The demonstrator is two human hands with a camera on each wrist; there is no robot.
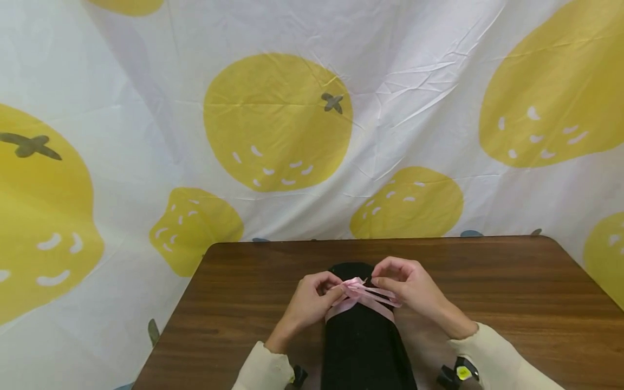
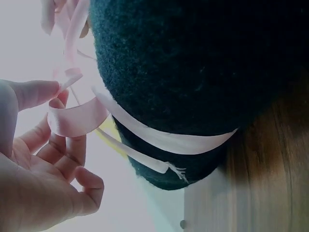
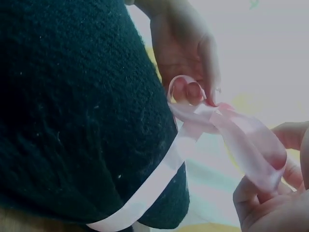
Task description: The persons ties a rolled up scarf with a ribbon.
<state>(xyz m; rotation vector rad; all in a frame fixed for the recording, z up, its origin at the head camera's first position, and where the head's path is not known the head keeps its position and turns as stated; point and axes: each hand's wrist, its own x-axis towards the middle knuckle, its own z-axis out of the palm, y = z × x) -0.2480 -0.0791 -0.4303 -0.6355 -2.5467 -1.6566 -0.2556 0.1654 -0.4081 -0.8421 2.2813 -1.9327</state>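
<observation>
A pink satin ribbon (image 1: 361,292) goes round a long black fuzzy-cloth form (image 1: 363,346) lying on the table, with a knot and loops on top. My left hand (image 1: 309,300) pinches the ribbon beside the knot between thumb and fingers. In the left wrist view a small ribbon loop (image 2: 77,121) stands out from those fingers, and a frayed ribbon end (image 2: 176,169) lies against the black cloth. On the other side of the knot, my right hand (image 1: 414,287) holds a larger loop (image 3: 253,150) with its curled fingers, stretched out to the right.
The brown wood-grain table (image 1: 244,303) extends to both sides of the black form. Behind its far edge hangs a white curtain (image 1: 414,97) printed with yellow fruit. A dark strap device (image 1: 460,372) sits by the right cuff.
</observation>
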